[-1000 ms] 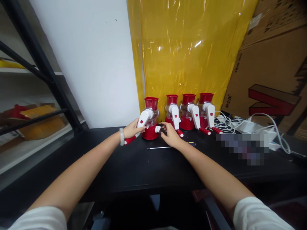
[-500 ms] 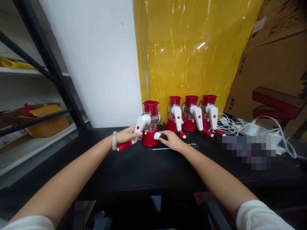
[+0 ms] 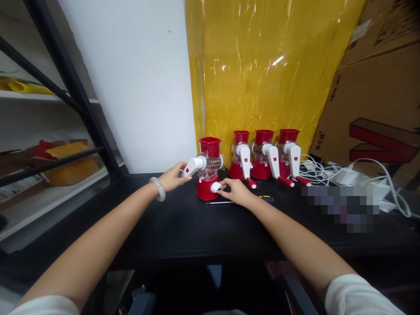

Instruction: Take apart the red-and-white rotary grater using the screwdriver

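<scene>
Rotary grater (image 3: 210, 171), red and clear — upright on the black table (image 3: 197, 234), serving as centre of the dial. Left hand (image 3: 172, 178), at nine o'clock from it: thumb and fingers closed on the white crank (image 3: 193, 166). Right hand (image 3: 238, 191), at four o'clock: fingertips pinching the white knob (image 3: 215, 187) at the base. Screwdriver (image 3: 218, 202), one: lying flat, tip at six o'clock, middle hidden. Similar graters (image 3: 261, 169), three: standing in a row between two and three o'clock — white cables (image 3: 314, 168) beyond.
</scene>
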`<move>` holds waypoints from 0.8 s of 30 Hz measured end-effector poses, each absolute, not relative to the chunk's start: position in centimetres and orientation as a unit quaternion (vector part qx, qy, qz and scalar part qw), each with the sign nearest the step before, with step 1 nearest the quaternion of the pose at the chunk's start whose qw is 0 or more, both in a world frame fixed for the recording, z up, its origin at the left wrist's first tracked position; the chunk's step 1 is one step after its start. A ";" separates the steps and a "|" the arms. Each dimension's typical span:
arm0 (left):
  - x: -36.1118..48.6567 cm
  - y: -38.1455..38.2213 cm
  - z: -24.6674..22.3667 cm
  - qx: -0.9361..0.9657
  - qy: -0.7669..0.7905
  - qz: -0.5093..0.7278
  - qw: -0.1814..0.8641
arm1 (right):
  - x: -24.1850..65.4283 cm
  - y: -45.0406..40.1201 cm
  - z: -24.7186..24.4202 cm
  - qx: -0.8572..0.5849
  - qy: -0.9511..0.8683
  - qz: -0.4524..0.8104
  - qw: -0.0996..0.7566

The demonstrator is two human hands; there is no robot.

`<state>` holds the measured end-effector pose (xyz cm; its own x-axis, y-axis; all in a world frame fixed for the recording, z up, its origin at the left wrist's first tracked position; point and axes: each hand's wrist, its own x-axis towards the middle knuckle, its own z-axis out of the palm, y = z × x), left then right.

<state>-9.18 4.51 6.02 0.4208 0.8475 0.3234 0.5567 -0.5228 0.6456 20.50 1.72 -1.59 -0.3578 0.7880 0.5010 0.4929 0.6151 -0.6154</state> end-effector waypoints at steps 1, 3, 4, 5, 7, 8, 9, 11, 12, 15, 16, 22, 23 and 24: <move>-9.3 4.7 5.8 0.807 0.431 0.334 0.224 | 20.5 1.7 -1.6 -0.398 -0.804 0.181 0.404; -9.5 5.1 5.4 0.800 0.435 0.362 0.200 | 20.3 1.5 -1.6 -0.399 -0.803 0.175 0.406; -9.6 5.4 5.1 0.797 0.439 0.373 0.184 | 20.3 1.5 -1.5 -0.400 -0.803 0.173 0.406; -9.6 5.5 4.9 0.794 0.441 0.383 0.168 | 20.2 1.4 -1.5 -0.400 -0.803 0.172 0.406; -9.6 5.6 4.4 0.792 0.441 0.396 0.144 | 20.0 1.3 -1.4 -0.400 -0.805 0.169 0.404; -9.4 5.4 4.2 0.792 0.439 0.401 0.137 | 19.9 1.2 -1.4 -0.400 -0.807 0.166 0.403; -9.3 5.2 4.0 0.793 0.439 0.403 0.129 | 19.8 1.1 -1.4 -0.399 -0.808 0.163 0.401; -8.7 4.4 3.8 0.790 0.440 0.412 0.113 | 19.7 0.9 -1.3 -0.398 -0.812 0.151 0.399; -8.3 3.9 3.8 0.788 0.442 0.417 0.102 | 19.7 0.8 -1.3 -0.398 -0.815 0.144 0.397; -6.9 2.7 3.9 0.786 0.426 0.439 0.095 | 19.6 0.6 -1.2 -0.401 -0.823 0.119 0.385; -6.4 2.4 4.0 0.784 0.420 0.444 0.106 | 19.6 0.5 -1.2 -0.403 -0.826 0.109 0.379; -3.4 2.9 4.2 0.706 0.457 0.501 0.202 | 19.4 0.2 -0.9 -0.411 -0.846 0.036 0.339; -3.1 3.2 4.2 0.691 0.464 0.512 0.211 | 19.3 0.1 -0.9 -0.412 -0.848 0.022 0.333; -2.8 3.6 4.2 0.681 0.468 0.520 0.216 | 19.2 0.0 -0.8 -0.415 -0.849 0.006 0.326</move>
